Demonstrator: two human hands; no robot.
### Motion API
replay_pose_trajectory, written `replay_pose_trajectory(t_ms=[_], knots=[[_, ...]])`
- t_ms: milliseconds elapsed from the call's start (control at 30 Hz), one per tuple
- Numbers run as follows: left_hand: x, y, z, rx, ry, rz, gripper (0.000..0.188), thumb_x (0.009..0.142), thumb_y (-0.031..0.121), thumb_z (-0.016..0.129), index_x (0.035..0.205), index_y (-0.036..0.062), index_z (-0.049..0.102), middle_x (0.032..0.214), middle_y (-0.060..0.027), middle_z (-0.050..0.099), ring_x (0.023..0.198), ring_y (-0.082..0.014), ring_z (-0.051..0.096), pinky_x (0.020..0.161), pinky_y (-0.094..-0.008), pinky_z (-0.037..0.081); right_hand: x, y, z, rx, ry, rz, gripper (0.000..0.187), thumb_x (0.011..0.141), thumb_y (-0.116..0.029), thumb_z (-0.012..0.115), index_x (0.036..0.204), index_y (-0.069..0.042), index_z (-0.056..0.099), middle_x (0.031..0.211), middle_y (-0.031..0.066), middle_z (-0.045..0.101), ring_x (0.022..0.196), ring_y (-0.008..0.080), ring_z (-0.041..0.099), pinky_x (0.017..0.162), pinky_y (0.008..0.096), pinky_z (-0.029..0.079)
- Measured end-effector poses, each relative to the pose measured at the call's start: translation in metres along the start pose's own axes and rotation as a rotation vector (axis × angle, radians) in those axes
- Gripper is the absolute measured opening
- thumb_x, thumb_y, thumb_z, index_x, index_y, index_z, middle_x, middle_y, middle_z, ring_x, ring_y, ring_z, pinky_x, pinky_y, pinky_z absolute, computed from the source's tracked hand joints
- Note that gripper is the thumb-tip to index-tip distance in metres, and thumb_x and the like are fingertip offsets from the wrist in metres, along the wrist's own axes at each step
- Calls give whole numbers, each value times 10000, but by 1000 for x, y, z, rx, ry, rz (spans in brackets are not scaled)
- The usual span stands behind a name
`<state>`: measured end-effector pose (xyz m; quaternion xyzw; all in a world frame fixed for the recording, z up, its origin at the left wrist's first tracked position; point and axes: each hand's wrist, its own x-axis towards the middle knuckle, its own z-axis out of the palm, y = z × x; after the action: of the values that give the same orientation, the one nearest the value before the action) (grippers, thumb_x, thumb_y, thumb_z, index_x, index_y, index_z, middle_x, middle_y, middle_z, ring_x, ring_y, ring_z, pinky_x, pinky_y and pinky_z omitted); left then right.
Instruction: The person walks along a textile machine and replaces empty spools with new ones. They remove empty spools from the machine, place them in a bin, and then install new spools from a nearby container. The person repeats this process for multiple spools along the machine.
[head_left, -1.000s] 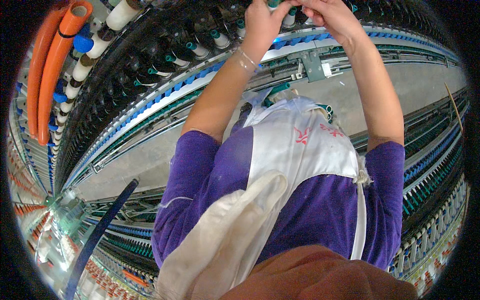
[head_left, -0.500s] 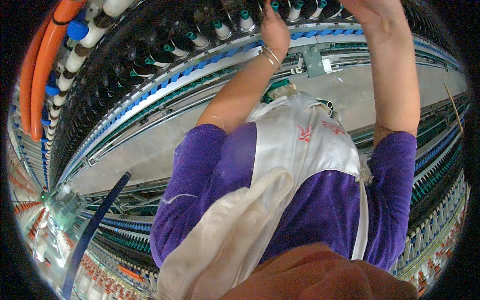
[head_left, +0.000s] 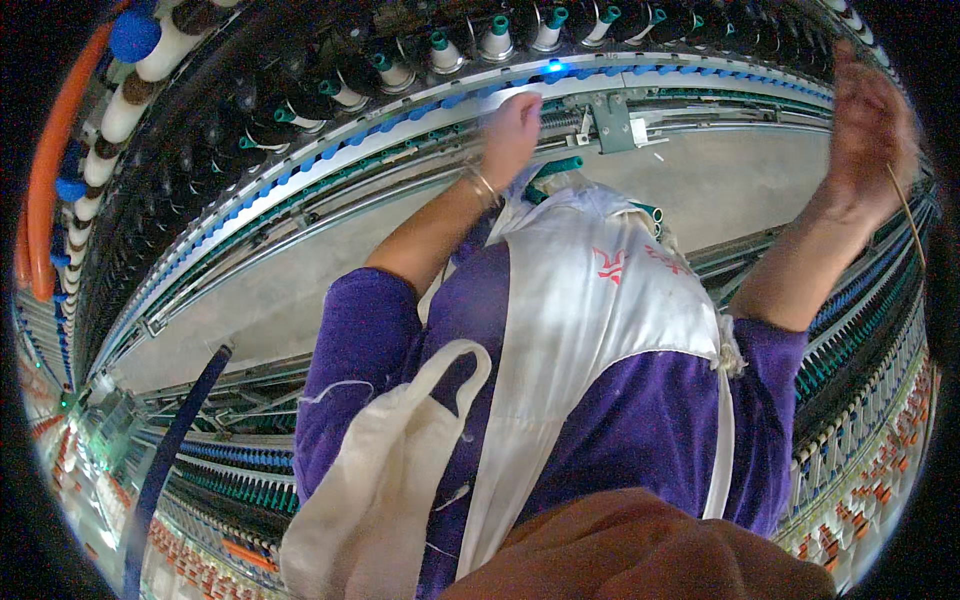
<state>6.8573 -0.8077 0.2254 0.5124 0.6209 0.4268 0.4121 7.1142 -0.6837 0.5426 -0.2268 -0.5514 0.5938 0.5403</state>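
Observation:
My left hand is closed in front of the machine's rail, just below the row of bobbins; anything inside its fingers is hidden. Nearest above it stands a bobbin with white yarn on a green tube. Over at the far right, my right hand is raised beside the machine, its fingers smeared by motion. Green tubes poke out at the top of the white apron I wear, close to my left wrist.
A spinning frame with a long blue-dotted rail curves across the top. A blue lamp glows on it. Orange hoses hang at the left, a dark blue tube slants lower left, and a thin stick stands at the right.
My left hand has come down from the bobbins to below the rail. My right hand has swung outward to the right. The blue lamp now shows, and the view has shifted slightly.

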Motion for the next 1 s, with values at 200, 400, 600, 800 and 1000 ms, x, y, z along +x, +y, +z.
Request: replay_pose_trajectory(t_ms=[200, 400, 600, 800, 1000], knots=[[56, 60, 45, 44, 517, 473, 464, 940, 228, 503, 1360, 71, 384, 1312, -251, 462, 1114, -441, 543, 912, -437, 477, -172, 177, -147, -369, 319, 589, 149, 849, -64, 660, 993, -29, 676, 987, 96, 682, 927, 186, 644, 910, 313, 473], [125, 75, 50, 75, 537, 148, 171, 959, 93, 465, 1074, -31, 489, 984, -220, 522, 914, -371, 517, 811, -432, 410, -331, 267, -235, -986, 297, 1123, 237, 795, -76, 685, 1028, -36, 685, 921, 97, 693, 858, 221, 651, 804, 332, 501], [101, 209, -14, -237, 330, 611, 137, 975, 115, 462, 1045, 4, 499, 843, -29, 505, 713, -133, 471, 701, -275, 418, -370, 304, -267, -1113, 133, 679, 579, 755, -136, 681, 1313, -185, 535, 1140, 181, 616, 1074, 355, 582, 950, 395, 440], [55, 235, -6, -863, -525, -310, 200, 989, 180, 455, 1063, 5, 519, 755, -52, 538, 708, -148, 520, 691, -289, 457, -264, 276, -226, -933, -105, 1132, 689, 762, -370, 691, 1378, -154, 468, 1372, 150, 470, 1226, 367, 488, 1006, 435, 408], [62, 190, 12, -768, -636, -323, 268, 995, 228, 443, 1021, 7, 594, 944, -85, 624, 889, -163, 586, 853, -298, 469, -161, 206, -105, -533, -44, 607, 419, 944, -368, 530, 1237, -74, 584, 1191, 84, 628, 924, 172, 630, 779, 329, 502]])
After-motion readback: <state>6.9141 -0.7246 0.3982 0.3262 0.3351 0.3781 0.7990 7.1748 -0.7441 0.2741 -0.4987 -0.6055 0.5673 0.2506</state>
